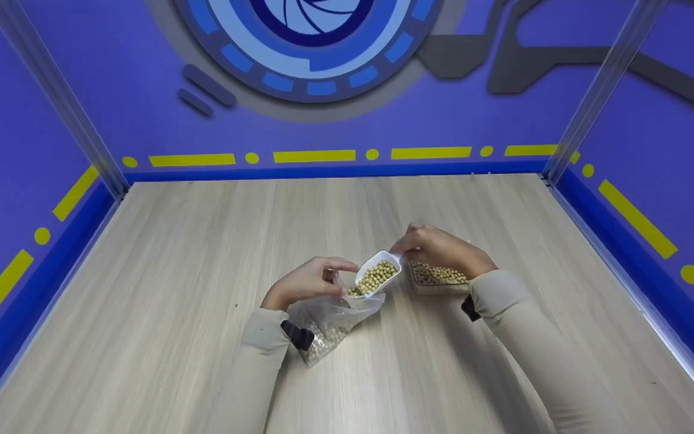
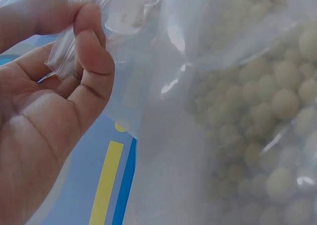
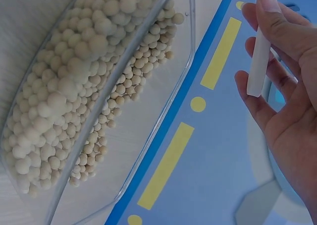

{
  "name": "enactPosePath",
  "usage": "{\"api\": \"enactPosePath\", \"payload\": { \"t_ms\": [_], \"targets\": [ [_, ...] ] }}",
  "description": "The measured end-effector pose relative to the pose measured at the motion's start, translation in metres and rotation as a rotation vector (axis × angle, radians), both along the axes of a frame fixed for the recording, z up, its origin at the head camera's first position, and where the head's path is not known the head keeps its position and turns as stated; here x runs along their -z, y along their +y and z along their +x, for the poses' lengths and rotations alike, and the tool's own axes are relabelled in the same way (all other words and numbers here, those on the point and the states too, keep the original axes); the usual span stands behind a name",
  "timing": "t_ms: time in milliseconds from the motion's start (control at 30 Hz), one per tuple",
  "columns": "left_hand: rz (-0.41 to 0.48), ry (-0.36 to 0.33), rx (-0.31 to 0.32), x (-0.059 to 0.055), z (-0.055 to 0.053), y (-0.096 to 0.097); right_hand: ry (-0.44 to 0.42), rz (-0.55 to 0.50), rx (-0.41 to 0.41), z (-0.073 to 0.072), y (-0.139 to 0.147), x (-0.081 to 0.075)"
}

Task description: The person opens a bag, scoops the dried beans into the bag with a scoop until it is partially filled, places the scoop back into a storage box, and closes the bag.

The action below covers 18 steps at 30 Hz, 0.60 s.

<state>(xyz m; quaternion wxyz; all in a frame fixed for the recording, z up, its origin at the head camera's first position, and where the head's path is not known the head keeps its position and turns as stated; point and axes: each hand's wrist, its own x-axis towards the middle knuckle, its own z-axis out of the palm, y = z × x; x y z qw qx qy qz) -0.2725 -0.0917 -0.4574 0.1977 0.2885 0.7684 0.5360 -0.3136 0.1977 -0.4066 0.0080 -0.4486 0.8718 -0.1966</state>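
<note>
My right hand [image 1: 437, 247] grips the handle [image 3: 259, 61] of a white scoop [image 1: 364, 269] heaped with round, pale yellow beans, probably soybeans [image 1: 378, 276]. The scoop tilts down to the left, its front lip at the mouth of a clear plastic zip bag [image 1: 338, 322]. With thumb and fingers my left hand [image 1: 308, 280] pinches the bag's zip edge [image 2: 64, 56]. More beans fill the bag's lower part, seen through the plastic in the left wrist view. Below my right hand stands a clear rectangular container [image 1: 440, 290], partly filled with the same beans [image 3: 64, 96].
A wood-grain table [image 1: 172, 271] lies under everything. Blue panels [image 1: 347, 132] with yellow markings wall it at the back and both sides. A black wrist device [image 1: 297, 335] sits on the left cuff, close over the bag.
</note>
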Motion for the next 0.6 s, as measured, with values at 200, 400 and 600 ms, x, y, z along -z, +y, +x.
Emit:
{"api": "enactPosePath", "payload": {
  "t_ms": [200, 400, 600],
  "targets": [
    [-0.005, 0.007, -0.001, -0.0009, 0.0003, -0.0005, 0.012, -0.001, -0.005, 0.0018, -0.0011, -0.0017],
    [-0.036, 0.027, -0.012, -0.0016, 0.0, 0.0003, 0.046, 0.011, -0.015, 0.0017, -0.0017, -0.0022],
    [-0.041, 0.027, -0.009, -0.0034, 0.0007, 0.001, 0.051, 0.015, -0.018, 0.0013, -0.0024, -0.0031]
  ]
}}
